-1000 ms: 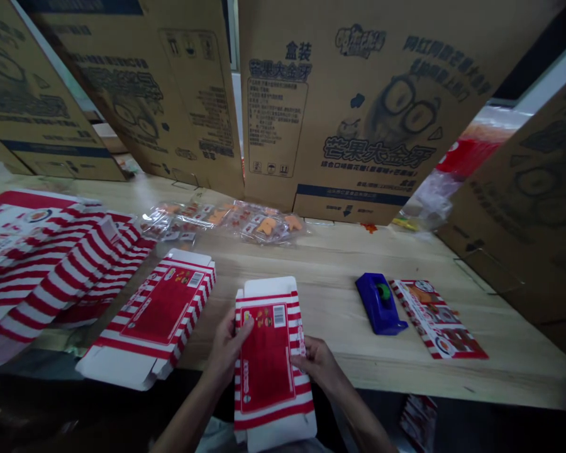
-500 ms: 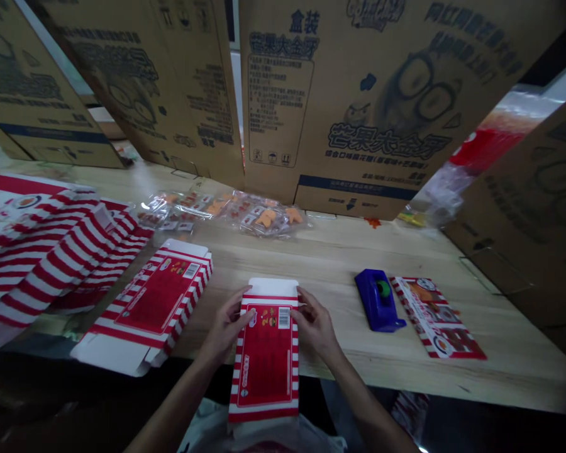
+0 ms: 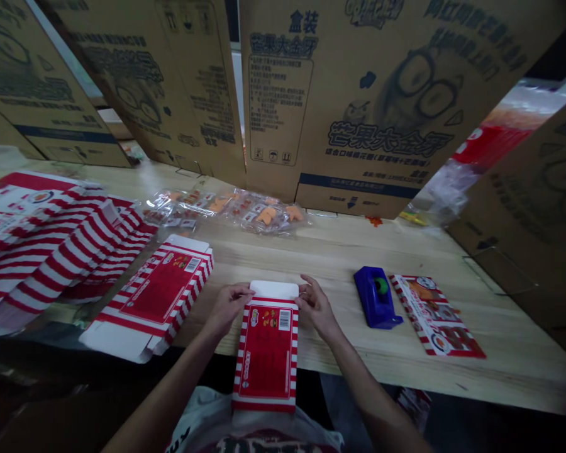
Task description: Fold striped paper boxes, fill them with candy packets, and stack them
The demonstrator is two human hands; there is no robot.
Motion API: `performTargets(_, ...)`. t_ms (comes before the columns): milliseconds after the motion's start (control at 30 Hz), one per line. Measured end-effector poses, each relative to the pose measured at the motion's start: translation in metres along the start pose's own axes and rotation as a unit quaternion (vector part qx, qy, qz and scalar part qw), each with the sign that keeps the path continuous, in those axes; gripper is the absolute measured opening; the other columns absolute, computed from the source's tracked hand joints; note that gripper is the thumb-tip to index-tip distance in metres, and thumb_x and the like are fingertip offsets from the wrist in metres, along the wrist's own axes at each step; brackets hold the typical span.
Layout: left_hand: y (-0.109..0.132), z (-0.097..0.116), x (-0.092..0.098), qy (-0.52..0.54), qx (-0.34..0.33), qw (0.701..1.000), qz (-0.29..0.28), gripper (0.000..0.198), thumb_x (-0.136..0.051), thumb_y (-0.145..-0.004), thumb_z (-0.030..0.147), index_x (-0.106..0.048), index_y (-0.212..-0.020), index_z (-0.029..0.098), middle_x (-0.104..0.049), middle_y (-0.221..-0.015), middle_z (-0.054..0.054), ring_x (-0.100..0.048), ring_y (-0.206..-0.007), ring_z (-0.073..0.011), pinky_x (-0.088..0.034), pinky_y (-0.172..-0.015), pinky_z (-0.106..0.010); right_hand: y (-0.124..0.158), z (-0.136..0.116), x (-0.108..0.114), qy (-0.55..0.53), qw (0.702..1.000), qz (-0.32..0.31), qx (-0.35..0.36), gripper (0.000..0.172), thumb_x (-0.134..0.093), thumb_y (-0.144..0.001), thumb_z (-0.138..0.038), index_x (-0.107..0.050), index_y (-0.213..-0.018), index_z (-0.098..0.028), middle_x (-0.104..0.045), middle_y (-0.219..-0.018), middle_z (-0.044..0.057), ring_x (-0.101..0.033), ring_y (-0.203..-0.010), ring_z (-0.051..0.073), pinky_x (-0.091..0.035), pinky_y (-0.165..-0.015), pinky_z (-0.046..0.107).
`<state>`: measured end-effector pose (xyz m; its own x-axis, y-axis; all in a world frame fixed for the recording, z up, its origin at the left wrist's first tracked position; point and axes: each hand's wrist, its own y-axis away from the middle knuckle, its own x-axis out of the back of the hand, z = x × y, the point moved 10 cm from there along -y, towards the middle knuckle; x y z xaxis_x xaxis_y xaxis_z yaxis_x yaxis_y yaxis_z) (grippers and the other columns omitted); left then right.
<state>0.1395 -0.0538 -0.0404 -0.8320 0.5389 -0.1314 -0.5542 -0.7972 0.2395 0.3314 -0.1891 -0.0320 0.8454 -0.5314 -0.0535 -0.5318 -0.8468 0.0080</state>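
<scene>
We see a flat red-and-white striped carton (image 3: 266, 352), barcode up, white flap at its far end. Our left hand (image 3: 229, 305) and right hand (image 3: 317, 306) pinch its far corners.

A blue tape dispenser (image 3: 375, 305) sits just beside a flat printed carton (image 3: 436, 316). Snack packets (image 3: 268, 217) lie before tall cardboard boxes (image 3: 358, 100).

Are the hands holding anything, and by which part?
Both hold the flat red-and-white striped carton at its far end: left hand on the left corner, right hand on the right corner.
</scene>
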Motion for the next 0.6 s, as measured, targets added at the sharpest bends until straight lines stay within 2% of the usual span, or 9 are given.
performTargets(67, -0.006, 0.000, -0.003, 0.012, 0.018, 1.000, -0.018, 0.020, -0.071, -0.055, 0.023, -0.064, -0.072, 0.016, -0.065, -0.069, 0.000, -0.060, -0.065, -0.0148, -0.046, -0.059, -0.024, -0.004, 0.002, -0.008, -0.026, 0.998, -0.047, -0.030, 0.048, -0.077, -0.069, -0.036, -0.063, -0.114, -0.021, -0.065, -0.087, 0.000, -0.059, -0.072, 0.015, -0.048, -0.071, 0.027)
performTargets(133, -0.011, -0.002, -0.008, 0.020, 0.040, 0.998, -0.042, 0.027, -0.067, -0.053, 0.020, -0.063, -0.080, 0.017, -0.061, -0.063, 0.003, -0.057, -0.055, -0.0124, -0.043, -0.053, -0.023, -0.005, 0.001, -0.017, -0.027, 0.993, -0.100, -0.053, 0.037, -0.077, -0.069, -0.036, -0.066, -0.100, -0.018, -0.065, -0.081, 0.000, -0.059, -0.072, 0.015, -0.046, -0.070, 0.026)
performTargets(200, -0.013, -0.004, -0.013, 0.019, 0.054, 0.996, -0.065, 0.029, -0.065, -0.052, 0.020, -0.063, -0.081, 0.016, -0.061, -0.061, 0.002, -0.056, -0.052, -0.0123, -0.043, -0.051, -0.023, -0.006, -0.003, -0.021, -0.014, 0.990, -0.125, -0.059, 0.028, -0.076, -0.070, -0.036, -0.064, -0.087, -0.018, -0.064, -0.076, -0.001, -0.058, -0.069, 0.014, -0.045, -0.067, 0.025)
performTargets(300, -0.010, -0.002, -0.017, 0.003, 0.045, 0.995, -0.085, 0.022, -0.066, -0.055, 0.023, -0.065, -0.075, 0.013, -0.066, -0.065, -0.002, -0.060, -0.060, -0.0146, -0.047, -0.059, -0.026, -0.005, -0.009, -0.019, 0.024, 0.992, -0.122, -0.037, 0.023, -0.072, -0.074, -0.037, -0.060, -0.079, -0.019, -0.060, -0.070, -0.003, -0.054, -0.065, 0.013, -0.042, -0.062, 0.023)
performTargets(400, -0.002, 0.005, -0.017, -0.032, 0.013, 0.995, -0.092, 0.021, -0.067, -0.061, 0.029, -0.068, -0.075, 0.013, -0.069, -0.071, -0.005, -0.063, -0.070, -0.0175, -0.049, -0.068, -0.028, -0.002, -0.012, -0.019, 0.061, 0.991, -0.122, -0.001, 0.021, -0.067, -0.079, -0.038, -0.058, -0.079, -0.019, -0.059, -0.072, -0.002, -0.053, -0.067, 0.014, -0.041, -0.062, 0.023)
performTargets(533, 0.006, 0.017, -0.018, -0.100, -0.032, 0.990, -0.096, 0.022, -0.066, -0.066, 0.032, -0.071, -0.075, 0.012, -0.071, -0.078, -0.006, -0.062, -0.073, -0.0179, -0.048, -0.068, -0.027, 0.005, -0.014, -0.022, 0.135, 0.981, -0.132, 0.039, 0.018, -0.055, -0.087, -0.035, -0.057, -0.080, -0.018, -0.062, -0.081, 0.002, -0.055, -0.074, 0.015, -0.042, -0.067, 0.025)
performTargets(600, 0.006, 0.022, -0.018, -0.136, -0.052, 0.984, -0.098, 0.024, -0.063, -0.069, 0.035, -0.070, -0.071, 0.012, -0.070, -0.076, -0.005, -0.060, -0.071, -0.0174, -0.046, -0.065, -0.026, 0.004, -0.016, -0.021, 0.182, 0.973, -0.133, 0.048, 0.017, -0.052, -0.089, -0.033, -0.055, -0.080, -0.019, -0.060, -0.076, 0.001, -0.053, -0.069, 0.014, -0.040, -0.063, 0.024)
